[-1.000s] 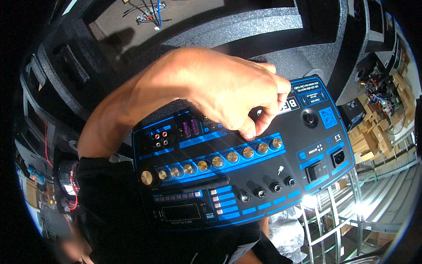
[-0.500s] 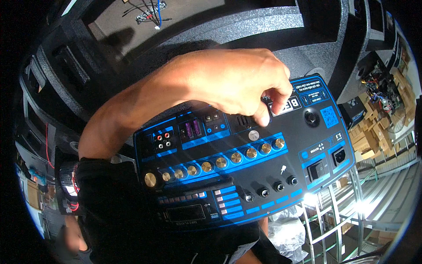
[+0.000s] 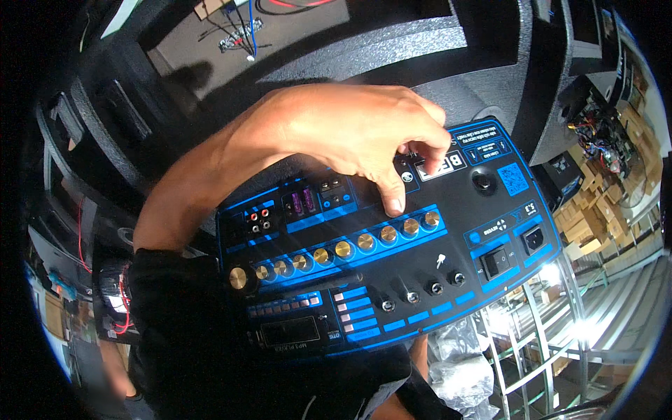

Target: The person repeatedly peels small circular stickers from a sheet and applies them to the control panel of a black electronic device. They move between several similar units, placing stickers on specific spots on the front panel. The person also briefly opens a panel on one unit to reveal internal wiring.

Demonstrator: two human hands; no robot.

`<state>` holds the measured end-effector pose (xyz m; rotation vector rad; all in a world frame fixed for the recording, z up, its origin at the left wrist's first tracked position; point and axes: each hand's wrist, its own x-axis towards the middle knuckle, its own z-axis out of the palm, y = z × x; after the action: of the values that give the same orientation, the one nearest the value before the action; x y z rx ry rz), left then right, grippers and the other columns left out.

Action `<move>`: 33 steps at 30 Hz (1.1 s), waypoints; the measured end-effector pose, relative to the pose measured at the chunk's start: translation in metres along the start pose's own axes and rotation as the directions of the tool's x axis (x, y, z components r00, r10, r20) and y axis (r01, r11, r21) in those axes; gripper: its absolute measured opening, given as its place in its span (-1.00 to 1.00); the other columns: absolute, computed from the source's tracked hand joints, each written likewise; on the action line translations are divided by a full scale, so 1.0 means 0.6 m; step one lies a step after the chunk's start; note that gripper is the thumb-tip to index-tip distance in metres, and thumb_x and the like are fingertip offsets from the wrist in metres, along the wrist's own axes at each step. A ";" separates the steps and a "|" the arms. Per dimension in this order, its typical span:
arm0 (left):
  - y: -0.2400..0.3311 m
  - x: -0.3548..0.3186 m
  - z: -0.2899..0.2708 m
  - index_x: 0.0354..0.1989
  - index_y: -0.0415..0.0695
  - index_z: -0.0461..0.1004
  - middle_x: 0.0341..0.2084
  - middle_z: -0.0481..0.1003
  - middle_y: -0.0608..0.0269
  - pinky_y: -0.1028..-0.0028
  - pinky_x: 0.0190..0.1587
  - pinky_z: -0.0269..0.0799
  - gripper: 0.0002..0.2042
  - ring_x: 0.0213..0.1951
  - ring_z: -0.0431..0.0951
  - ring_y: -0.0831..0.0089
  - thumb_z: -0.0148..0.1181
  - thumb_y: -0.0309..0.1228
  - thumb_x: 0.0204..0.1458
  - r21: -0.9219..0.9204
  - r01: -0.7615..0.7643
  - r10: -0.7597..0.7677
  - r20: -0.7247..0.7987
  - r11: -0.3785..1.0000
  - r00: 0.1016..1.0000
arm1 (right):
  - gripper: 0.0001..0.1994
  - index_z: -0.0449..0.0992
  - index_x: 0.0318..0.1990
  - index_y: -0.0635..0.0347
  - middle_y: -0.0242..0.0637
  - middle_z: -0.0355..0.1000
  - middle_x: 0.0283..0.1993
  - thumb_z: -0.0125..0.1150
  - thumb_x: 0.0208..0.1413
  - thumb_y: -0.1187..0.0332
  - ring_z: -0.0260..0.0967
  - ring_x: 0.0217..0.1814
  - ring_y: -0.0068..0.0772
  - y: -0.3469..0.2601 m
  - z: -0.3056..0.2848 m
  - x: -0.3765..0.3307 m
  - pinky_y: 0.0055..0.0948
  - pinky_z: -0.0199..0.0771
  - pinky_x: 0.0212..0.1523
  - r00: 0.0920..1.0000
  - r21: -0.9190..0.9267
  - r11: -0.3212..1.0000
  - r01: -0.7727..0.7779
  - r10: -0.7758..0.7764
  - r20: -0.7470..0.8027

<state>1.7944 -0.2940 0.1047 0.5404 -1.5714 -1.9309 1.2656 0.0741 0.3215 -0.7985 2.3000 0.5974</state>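
Observation:
A black amplifier control panel (image 3: 395, 259) with blue trim lies tilted across the middle of the view. It carries a slanting row of gold knobs (image 3: 342, 249), a row of jack sockets, a rocker switch (image 3: 497, 262), a power inlet and a dark display. From the left, my left hand (image 3: 381, 136) reaches over its upper part. The thumb stretches down to the face just above the knobs, while the fingers curl by the white label, apart from the thumb. I see nothing between them. My right hand does not show clearly; a strip of skin is visible below the panel's lower edge.
Black textured speaker cabinets (image 3: 364, 66) stand beyond the panel; one has an open hollow with a small circuit board (image 3: 241, 36) and loose wires. Cardboard boxes (image 3: 602, 203), a metal frame (image 3: 535, 343) and clear plastic wrap (image 3: 458, 371) are at the right. Blurred skin shows lower left.
My left thumb has slid down toward the knobs, away from the fingers, and covers the small round sticker. In the view, the panel and hand sit slightly further left.

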 end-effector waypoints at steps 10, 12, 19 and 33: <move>-0.003 0.002 -0.034 -0.06 -0.22 0.47 -0.16 0.51 0.24 0.45 0.07 0.44 -0.69 -0.07 0.51 0.49 0.33 -0.50 0.00 -0.382 0.259 -0.235 0.110 0.887 0.966 | -0.68 0.52 -0.11 0.32 -0.27 0.56 -0.27 0.19 -0.12 0.61 0.48 -0.25 -0.48 -0.064 0.025 0.085 -0.48 0.45 -0.19 0.975 0.196 0.960 0.198 -0.172 -0.139; 0.006 0.004 -0.026 -0.06 -0.21 0.47 -0.14 0.49 0.26 0.45 0.12 0.39 -0.69 -0.03 0.48 0.48 0.34 -0.48 0.01 -0.404 0.318 -0.303 0.101 0.858 0.947 | -0.66 0.53 -0.12 0.32 -0.29 0.57 -0.30 0.18 -0.15 0.60 0.48 -0.26 -0.51 -0.082 0.020 0.086 -0.48 0.45 -0.19 0.964 0.236 0.948 0.211 -0.162 -0.212; 0.093 -0.007 -0.014 -0.15 -0.19 0.53 -0.18 0.51 0.28 0.44 0.00 0.43 -0.73 -0.11 0.50 0.51 0.37 -0.47 -0.04 -0.137 0.407 -0.429 -0.223 0.903 0.876 | -0.63 0.52 -0.09 0.29 0.06 0.55 -0.23 0.18 -0.16 0.58 0.55 -0.14 0.03 -0.075 -0.016 0.120 -0.23 0.50 -0.09 0.884 0.104 0.937 0.333 -0.272 -0.380; 0.445 0.211 0.318 -0.39 -0.28 0.49 -0.38 0.51 0.17 0.46 -0.12 0.40 -0.88 -0.29 0.50 0.42 0.27 -0.60 -0.12 0.720 0.160 0.104 -0.307 0.675 0.946 | -0.72 0.50 -0.09 0.28 -0.13 0.51 -0.37 0.21 -0.02 0.58 0.48 -0.30 -0.41 -0.098 -0.273 0.175 -0.41 0.43 -0.22 0.733 0.428 0.640 0.638 -0.334 -0.593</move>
<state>1.6275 -0.2731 0.4134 1.1557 -2.0835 -1.0423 1.1729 -0.1041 0.3529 -1.2696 2.2725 -0.6625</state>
